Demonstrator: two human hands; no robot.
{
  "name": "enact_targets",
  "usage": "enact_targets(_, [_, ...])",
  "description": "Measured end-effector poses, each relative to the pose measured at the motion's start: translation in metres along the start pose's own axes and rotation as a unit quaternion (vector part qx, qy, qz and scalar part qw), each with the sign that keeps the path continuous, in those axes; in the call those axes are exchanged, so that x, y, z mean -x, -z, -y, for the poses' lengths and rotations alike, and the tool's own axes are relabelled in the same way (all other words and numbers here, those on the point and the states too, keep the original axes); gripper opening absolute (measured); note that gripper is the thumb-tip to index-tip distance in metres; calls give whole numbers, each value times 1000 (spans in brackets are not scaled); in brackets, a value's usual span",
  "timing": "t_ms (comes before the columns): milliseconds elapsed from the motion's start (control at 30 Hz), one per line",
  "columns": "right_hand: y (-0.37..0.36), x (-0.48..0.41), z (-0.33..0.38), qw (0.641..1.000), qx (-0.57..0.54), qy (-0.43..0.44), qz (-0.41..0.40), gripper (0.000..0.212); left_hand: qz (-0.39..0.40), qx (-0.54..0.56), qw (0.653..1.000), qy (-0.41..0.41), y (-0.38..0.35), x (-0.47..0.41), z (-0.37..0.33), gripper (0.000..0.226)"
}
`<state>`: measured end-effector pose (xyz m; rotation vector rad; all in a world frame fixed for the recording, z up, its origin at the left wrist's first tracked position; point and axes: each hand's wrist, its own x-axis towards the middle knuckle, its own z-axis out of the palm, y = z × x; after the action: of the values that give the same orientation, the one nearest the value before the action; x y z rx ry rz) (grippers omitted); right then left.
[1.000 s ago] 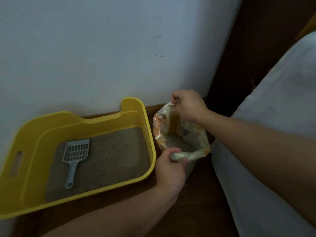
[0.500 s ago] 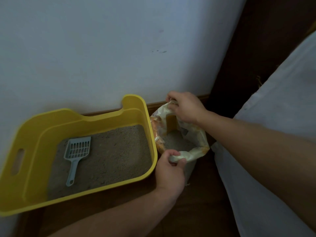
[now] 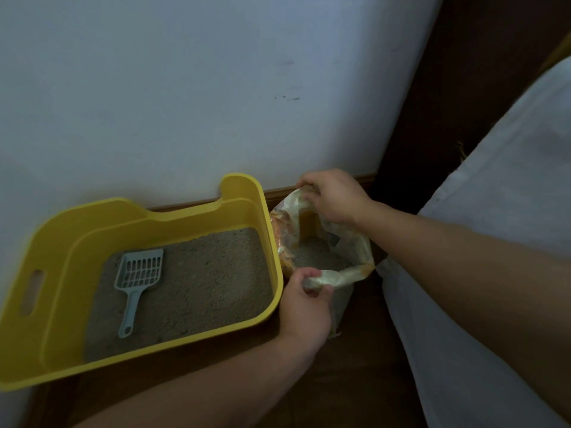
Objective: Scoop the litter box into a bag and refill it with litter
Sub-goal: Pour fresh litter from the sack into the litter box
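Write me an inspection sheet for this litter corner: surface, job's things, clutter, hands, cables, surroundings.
Surface: dark wooden floor, with the box and bag standing on it.
Job's things: yellow litter box against the wall, holding grey litter; pale scoop lying on the litter, handle toward the person; bag beside the box's right end, mouth open, granules inside.
Clutter: nothing seen.
Hands: left hand grips the bag's near rim; right hand grips its far rim.
Cables: nothing seen.
Surroundings: white wall with small dark marks; baseboard; dark wood panel and white fabric at right.
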<state>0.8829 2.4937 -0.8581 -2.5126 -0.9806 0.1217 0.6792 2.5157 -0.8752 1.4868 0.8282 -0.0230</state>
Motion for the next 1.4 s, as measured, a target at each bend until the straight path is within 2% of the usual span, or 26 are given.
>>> enact_targets(333, [-1, -3, 2, 1000, 3, 3, 11, 29, 25, -9, 999, 19, -1, 0, -4, 30])
enact_targets(600, [7, -1, 6, 1000, -1, 7, 4, 32, 52, -18, 998, -6, 1, 2, -12, 29])
enact_targets(1033, [33, 12, 23, 999, 25, 21, -6, 32, 54, -17, 998, -40, 7, 4, -22, 35])
enact_targets(1400, [63, 29, 60, 995, 69, 76, -9, 37, 11, -26, 996, -85, 39, 5, -42, 30])
